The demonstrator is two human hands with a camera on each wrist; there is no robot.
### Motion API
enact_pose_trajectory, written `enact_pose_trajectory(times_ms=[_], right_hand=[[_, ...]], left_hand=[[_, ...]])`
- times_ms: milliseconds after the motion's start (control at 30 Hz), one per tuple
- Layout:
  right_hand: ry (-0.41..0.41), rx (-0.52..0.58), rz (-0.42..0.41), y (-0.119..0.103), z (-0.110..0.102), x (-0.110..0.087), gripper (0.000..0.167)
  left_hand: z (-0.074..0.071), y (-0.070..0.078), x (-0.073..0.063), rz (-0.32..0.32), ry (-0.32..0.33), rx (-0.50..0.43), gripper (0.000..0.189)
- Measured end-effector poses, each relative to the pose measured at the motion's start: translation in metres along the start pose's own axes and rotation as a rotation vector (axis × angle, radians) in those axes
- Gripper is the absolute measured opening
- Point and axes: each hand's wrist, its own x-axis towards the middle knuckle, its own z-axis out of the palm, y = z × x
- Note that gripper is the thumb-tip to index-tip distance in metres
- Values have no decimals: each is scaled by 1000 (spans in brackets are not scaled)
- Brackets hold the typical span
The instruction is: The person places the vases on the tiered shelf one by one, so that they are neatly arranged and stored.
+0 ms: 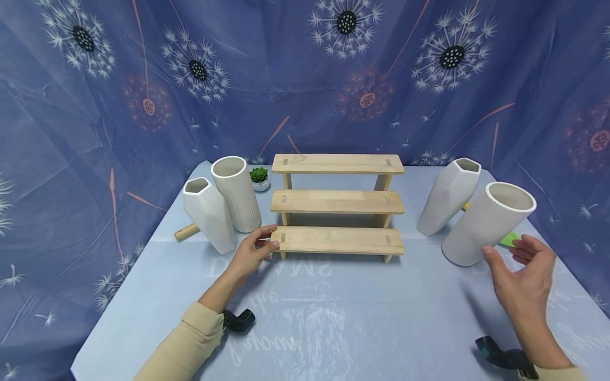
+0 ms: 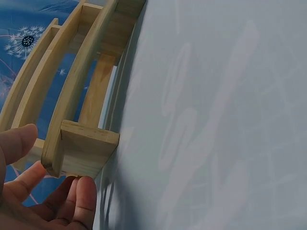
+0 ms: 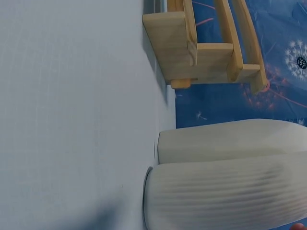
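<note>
A three-tier light wooden shelf stand (image 1: 337,241) stands mid-table. My left hand (image 1: 250,251) is at the left end of its lowest tier. In the left wrist view, the shelf's end lies between thumb and fingers, with fingertips (image 2: 85,199) right at its corner and the thumb off the wood. My right hand (image 1: 526,278) is spread beside a ribbed white vase (image 1: 483,227) at the right, its thumb tip near the vase's side. Only one fingertip (image 3: 298,226) shows in the right wrist view. A faceted white vase (image 1: 445,203) stands just behind the ribbed one.
On the left are another faceted vase (image 1: 209,217) and another ribbed vase (image 1: 242,201). A short wooden cylinder (image 1: 186,232) lies beside them, a small potted succulent (image 1: 259,175) behind. Something flat and green (image 1: 510,239) shows behind the right vase. A blue dandelion-print cloth (image 1: 305,95) hangs behind.
</note>
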Motion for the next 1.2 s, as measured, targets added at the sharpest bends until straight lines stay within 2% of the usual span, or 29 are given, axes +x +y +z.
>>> enact_pose_trajectory(times_ms=[200,300,400,533,800,1033,1200], right_hand=[[-69,-27,115,2,5,9,74],[-130,-34,174,3,6,13,79],[-174,-29,192,3,8,17,82],[-199,-16,188,2,12,21,84],[-174,21,151,14,22,26,82],[-160,28,126,41,36,37,85],[-166,30,143,28,33,35,84]], left_hand=[[2,2,0,-28,-4,-15,49],[2,12,-5,-34,-18,-18,49],[2,12,-4,-35,-19,-23,50],[3,0,2,-24,-2,-32,50],[3,-2,4,-15,6,-46,49],[4,-2,4,-23,9,-77,49],[5,-2,5,-34,14,-98,50]])
